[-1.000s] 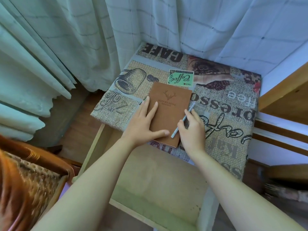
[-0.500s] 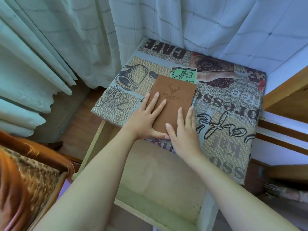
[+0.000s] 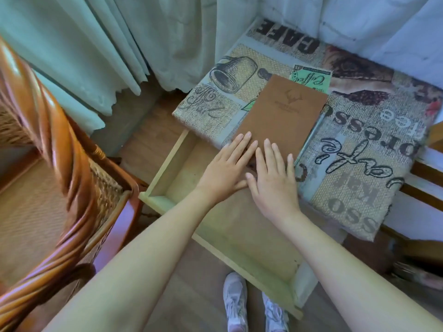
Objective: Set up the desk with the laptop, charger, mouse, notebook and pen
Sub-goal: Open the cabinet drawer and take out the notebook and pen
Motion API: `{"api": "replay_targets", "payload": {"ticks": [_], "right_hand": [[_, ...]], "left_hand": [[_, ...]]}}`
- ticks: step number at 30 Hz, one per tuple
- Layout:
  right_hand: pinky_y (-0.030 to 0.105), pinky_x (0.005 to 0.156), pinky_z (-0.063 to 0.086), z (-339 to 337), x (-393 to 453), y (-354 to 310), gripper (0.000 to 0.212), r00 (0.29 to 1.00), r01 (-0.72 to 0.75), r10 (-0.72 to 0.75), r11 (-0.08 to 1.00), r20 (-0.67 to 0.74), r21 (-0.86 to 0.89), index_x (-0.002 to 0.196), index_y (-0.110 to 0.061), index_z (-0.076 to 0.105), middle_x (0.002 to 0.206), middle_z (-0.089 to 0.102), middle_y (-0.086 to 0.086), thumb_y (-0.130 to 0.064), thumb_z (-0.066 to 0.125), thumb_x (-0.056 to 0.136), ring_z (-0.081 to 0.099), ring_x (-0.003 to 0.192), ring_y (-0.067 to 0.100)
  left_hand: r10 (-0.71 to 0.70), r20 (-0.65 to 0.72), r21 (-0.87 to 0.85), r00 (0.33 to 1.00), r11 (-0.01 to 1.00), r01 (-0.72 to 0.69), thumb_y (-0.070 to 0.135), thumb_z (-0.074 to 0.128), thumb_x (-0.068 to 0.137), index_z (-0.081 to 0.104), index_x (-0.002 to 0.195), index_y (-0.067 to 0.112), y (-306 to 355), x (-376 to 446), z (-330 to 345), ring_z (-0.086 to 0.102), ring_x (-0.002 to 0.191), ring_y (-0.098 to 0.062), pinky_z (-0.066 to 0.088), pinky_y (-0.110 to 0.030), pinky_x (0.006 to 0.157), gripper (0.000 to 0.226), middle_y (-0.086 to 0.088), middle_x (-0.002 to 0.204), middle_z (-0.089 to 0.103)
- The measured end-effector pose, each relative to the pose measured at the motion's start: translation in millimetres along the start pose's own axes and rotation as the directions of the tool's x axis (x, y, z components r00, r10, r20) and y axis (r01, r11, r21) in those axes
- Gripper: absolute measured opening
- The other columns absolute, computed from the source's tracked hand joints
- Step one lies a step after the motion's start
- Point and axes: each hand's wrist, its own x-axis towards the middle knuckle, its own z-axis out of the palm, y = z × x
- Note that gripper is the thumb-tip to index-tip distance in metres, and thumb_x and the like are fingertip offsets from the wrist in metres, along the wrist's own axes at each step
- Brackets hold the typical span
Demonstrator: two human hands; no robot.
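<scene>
While flat on the notebook [image 3: 282, 116]: both hands, fingers straight; pen [image 3: 316, 127] seemingly alongside

One notebook [image 3: 282, 116], one pen [image 3: 317, 125], one drawer [image 3: 167, 156], two hands

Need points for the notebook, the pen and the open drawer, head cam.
notebook [image 3: 285, 109], head view, middle of the brown cover.
pen [image 3: 316, 127], head view, shaft along the notebook's right edge.
open drawer [image 3: 165, 161], head view, top of its left side wall.
</scene>
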Motion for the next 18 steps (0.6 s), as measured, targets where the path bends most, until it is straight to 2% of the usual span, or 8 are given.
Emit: {"api": "replay_targets", "payload": {"ticks": [4,9,11,16,18], "right_hand": [[0.055,0.113,0.016,14.8,-23.4,-22.5,0.071,0.995,0.076,-0.071,0.994,0.064,-0.077,0.145,0.000,0.027,0.156,0.016,0.020,-0.040,0.047,0.090,0.018,0.144,0.031],[0.057,0.114,0.013,21.8,-26.9,-23.6,0.078,0.993,0.094,-0.080,0.984,0.091,-0.152,0.146,0.001,0.021,0.156,0.009,0.022,-0.039,0.053,0.087,0.010,0.145,0.033],[0.055,0.114,0.013,20.7,-23.2,-23.3,0.079,0.993,0.111,-0.101,0.980,0.062,-0.168,0.147,0.001,0.020,0.157,0.008,0.021,-0.037,0.055,0.087,0.009,0.145,0.032],[0.059,0.112,0.010,13.6,-6.1,-20.8,0.082,0.999,0.053,-0.051,0.978,0.014,-0.200,0.147,0.000,0.017,0.157,0.008,0.020,-0.037,0.057,0.086,0.008,0.145,0.033],[0.060,0.112,0.008,12.0,0.5,-18.3,0.082,0.999,0.033,-0.027,0.977,0.029,-0.209,0.148,-0.002,0.013,0.158,0.006,0.019,-0.037,0.055,0.087,0.006,0.145,0.033]], "left_hand": [[-0.006,0.056,0.063,0.998,0.998,0.002,0.054,0.038,0.092,0.019,0.151,0.009,0.9,-66.0,8.8,0.010,0.147,-0.019,0.019,-0.042,0.117,0.077,-0.006,0.159,0.015],[0.160,0.280,0.107,0.947,0.975,-0.196,0.082,0.026,0.079,0.012,0.152,0.011,-18.2,-132.5,30.7,0.006,0.147,-0.018,0.009,-0.042,0.118,0.103,-0.003,0.160,0.010],[0.193,0.343,0.116,0.919,0.962,-0.245,0.087,0.025,0.073,0.012,0.153,0.011,-25.6,-141.9,39.4,0.007,0.147,-0.017,0.004,-0.041,0.118,0.110,-0.002,0.160,0.010],[0.202,0.400,0.159,0.894,0.945,-0.285,0.087,0.025,0.069,0.017,0.151,0.009,-35.1,-139.2,53.0,0.016,0.145,-0.018,0.009,-0.041,0.116,0.113,-0.003,0.158,0.018],[0.251,0.425,0.158,0.870,0.926,-0.344,0.086,0.021,0.070,0.015,0.152,0.009,-36.3,-137.3,54.1,0.014,0.145,-0.017,0.008,-0.042,0.116,0.113,-0.003,0.158,0.014]]}}
